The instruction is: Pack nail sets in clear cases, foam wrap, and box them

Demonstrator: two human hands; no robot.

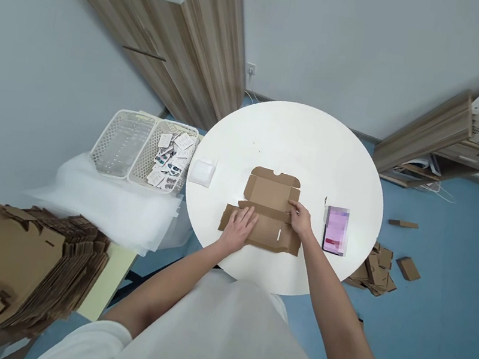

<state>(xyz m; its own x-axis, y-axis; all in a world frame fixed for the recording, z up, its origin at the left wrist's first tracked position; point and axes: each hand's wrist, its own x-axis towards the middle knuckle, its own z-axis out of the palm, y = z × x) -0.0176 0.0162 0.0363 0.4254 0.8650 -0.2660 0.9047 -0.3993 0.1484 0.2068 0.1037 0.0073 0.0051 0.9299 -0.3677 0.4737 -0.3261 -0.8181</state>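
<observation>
Brown cardboard carton (271,193) lies mostly flat on the counter (292,136); folding looks barely begun, its flaps (287,180) unclosed. My left grip (238,228) spreads over it; my right grip (300,218) pinches its right edge. Leftward, unfolded blanks (14,253) lie stacked.

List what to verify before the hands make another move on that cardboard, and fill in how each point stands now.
1. Left hand on the near part of the cardboard: ok, it lies spread there.
2. Right hand touching the cardboard: ok, at its right edge.
3. Right hand's grip pinched firmly: cannot tell from this view.
4. Cardboard fully on the white table: ok, no part overhangs the edge.
5. Phone apart from the cardboard: ok, it lies to the right.
6. White packet well in from the table's edge: not ok, it sits near the left rim.
</observation>
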